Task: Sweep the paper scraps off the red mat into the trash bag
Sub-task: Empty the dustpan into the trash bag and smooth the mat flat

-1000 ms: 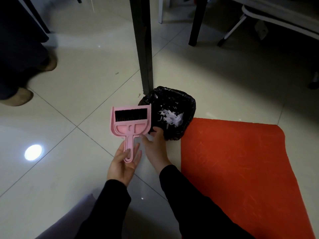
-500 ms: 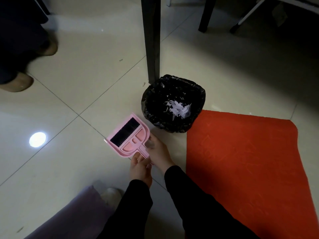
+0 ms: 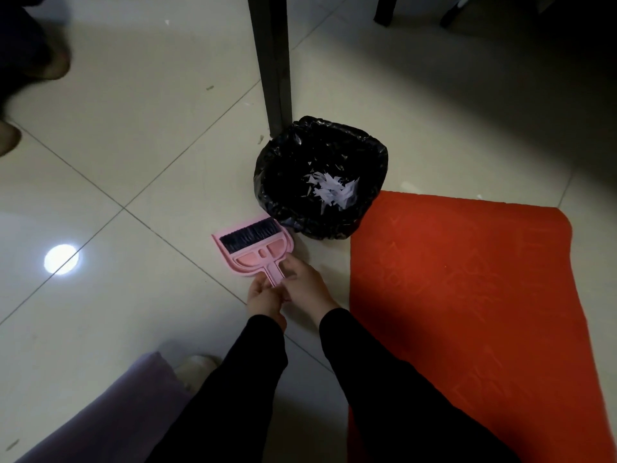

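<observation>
A pink dustpan (image 3: 253, 250) with a black-bristled brush nested in it lies low over the tiled floor, just left of the black trash bag (image 3: 320, 177). White paper scraps (image 3: 332, 188) lie inside the bag. My left hand (image 3: 263, 297) and my right hand (image 3: 305, 284) both hold the dustpan's handle from below. The red mat (image 3: 467, 295) stretches to the right of my hands, and I see no scraps on it.
A dark table leg (image 3: 272, 61) stands right behind the bag. More furniture legs show at the top right. Another person's shoes (image 3: 6, 138) are at the far left. My purple trouser leg and shoe (image 3: 193, 369) sit at the bottom left.
Both hands have lowered the dustpan set from upright beside the bag down to the floor, and its blade has turned to face the far left.
</observation>
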The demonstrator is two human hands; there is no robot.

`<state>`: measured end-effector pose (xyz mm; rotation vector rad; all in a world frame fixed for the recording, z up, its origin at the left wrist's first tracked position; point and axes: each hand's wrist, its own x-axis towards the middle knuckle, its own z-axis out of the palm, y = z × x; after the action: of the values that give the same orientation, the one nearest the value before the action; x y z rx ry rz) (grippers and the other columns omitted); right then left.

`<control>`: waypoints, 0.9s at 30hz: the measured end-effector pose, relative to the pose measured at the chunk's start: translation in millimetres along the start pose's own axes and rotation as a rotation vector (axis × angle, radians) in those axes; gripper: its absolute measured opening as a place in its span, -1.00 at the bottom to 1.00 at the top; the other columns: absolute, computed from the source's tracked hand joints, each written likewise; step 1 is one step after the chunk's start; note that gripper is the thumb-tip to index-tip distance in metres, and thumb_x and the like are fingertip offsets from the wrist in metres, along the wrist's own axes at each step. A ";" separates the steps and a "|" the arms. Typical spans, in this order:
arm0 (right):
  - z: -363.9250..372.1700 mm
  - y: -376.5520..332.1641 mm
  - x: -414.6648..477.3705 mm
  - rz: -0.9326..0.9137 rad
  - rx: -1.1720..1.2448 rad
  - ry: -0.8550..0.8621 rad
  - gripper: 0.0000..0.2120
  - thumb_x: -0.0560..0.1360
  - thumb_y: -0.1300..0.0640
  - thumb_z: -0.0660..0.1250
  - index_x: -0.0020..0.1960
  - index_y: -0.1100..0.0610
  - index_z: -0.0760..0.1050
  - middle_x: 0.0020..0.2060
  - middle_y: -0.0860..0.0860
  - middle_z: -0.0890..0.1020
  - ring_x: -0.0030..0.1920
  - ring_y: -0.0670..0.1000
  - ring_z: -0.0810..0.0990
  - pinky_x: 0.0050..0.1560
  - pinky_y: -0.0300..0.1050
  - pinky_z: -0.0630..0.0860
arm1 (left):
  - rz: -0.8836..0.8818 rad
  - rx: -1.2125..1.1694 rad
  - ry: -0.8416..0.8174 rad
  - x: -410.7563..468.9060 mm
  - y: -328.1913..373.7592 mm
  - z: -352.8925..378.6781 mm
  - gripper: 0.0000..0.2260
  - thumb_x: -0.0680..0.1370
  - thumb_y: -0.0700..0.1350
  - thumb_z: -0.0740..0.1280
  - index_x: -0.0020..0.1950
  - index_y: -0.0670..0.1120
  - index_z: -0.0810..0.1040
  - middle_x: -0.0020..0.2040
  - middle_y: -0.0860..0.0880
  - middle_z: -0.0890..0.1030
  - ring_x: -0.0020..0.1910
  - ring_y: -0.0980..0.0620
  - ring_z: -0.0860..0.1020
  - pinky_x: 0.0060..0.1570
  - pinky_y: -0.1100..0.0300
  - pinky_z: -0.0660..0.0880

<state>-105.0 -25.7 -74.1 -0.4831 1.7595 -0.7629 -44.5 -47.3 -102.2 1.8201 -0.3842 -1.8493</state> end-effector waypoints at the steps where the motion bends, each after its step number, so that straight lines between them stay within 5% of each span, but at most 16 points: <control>1: 0.4 1.1 0.3 0.004 -0.004 -0.008 -0.52 0.40 0.38 0.11 0.17 -0.04 0.48 0.11 0.02 0.63 0.06 0.10 0.60 0.00 -0.08 0.56 | 0.012 0.032 -0.007 1.5 -0.3 0.1 -0.61 0.45 -0.55 0.06 0.00 -0.12 0.45 -0.29 -0.05 0.50 -0.52 0.10 0.41 -0.59 0.42 0.31; 4: -2.0 2.3 -2.1 0.005 0.025 -0.019 -0.52 0.40 0.39 0.12 0.17 -0.03 0.50 0.12 0.00 0.63 0.07 0.05 0.61 -0.03 -0.11 0.55 | 0.036 0.135 -0.016 5.5 -1.5 0.4 -0.62 0.44 -0.55 0.07 -0.19 -0.11 0.47 -0.31 -0.08 0.47 -0.39 0.01 0.36 -0.44 0.28 0.31; 11: -17.6 2.4 -12.5 0.019 0.026 0.011 -0.53 0.51 0.39 0.15 0.40 0.15 0.33 0.30 0.10 0.48 0.15 -0.03 0.48 0.00 -0.35 0.34 | 0.084 0.308 0.003 12.7 -5.4 2.3 -0.75 0.44 -0.45 0.11 -0.30 -0.13 0.38 -0.34 -0.14 0.42 -0.38 -0.04 0.38 -0.50 0.34 0.35; 13: -17.0 4.1 -14.0 0.042 0.021 0.038 -0.51 0.53 0.35 0.17 0.44 0.13 0.28 0.33 0.07 0.45 0.22 -0.03 0.47 0.01 -0.39 0.35 | 0.083 0.483 0.092 5.8 0.1 5.3 -0.94 0.40 -0.25 0.23 -0.19 -0.15 0.47 -0.20 -0.21 0.52 -0.18 -0.15 0.51 -0.21 0.21 0.48; 15: -17.1 5.8 -16.0 0.050 -0.006 0.072 -0.50 0.54 0.27 0.20 0.46 0.11 0.24 0.38 0.08 0.40 0.32 0.02 0.43 0.21 -0.26 0.38 | 0.140 0.701 0.246 -1.9 3.0 7.8 -0.73 0.44 -0.18 0.28 0.13 -0.17 0.50 0.13 -0.25 0.50 0.18 -0.22 0.46 0.20 0.08 0.38; 17: -18.9 7.6 -18.7 0.053 -0.021 0.094 -0.51 0.54 0.23 0.21 0.46 0.12 0.24 0.40 0.11 0.38 0.36 0.08 0.39 0.32 -0.13 0.36 | 0.253 0.712 0.347 -16.2 9.4 13.5 -0.59 0.48 -0.16 0.30 0.32 -0.16 0.39 0.28 -0.25 0.41 0.30 -0.24 0.36 0.31 0.04 0.28; 23: -38.5 25.2 -43.4 0.062 -0.009 0.191 -0.55 0.57 0.18 0.20 0.45 0.13 0.25 0.41 0.12 0.34 0.38 0.11 0.36 0.36 -0.04 0.35 | 0.581 0.852 0.124 -48.3 1.5 38.1 -0.64 0.50 -0.23 0.28 0.31 -0.20 0.42 0.26 -0.26 0.44 0.27 -0.23 0.37 0.24 0.01 0.31; 27: -50.7 43.8 -58.7 0.081 -0.012 0.244 -0.55 0.57 0.19 0.21 0.45 0.15 0.25 0.41 0.13 0.35 0.39 0.11 0.36 0.40 -0.05 0.31 | 0.634 0.876 -0.084 -60.7 -10.4 51.4 -0.67 0.51 -0.23 0.29 0.28 -0.15 0.46 0.28 -0.18 0.44 0.28 -0.14 0.41 0.27 0.03 0.38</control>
<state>-132.5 56.9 -55.1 -0.3353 1.9984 -0.7795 -98.8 -13.7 -53.5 1.7663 -1.7849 -1.3706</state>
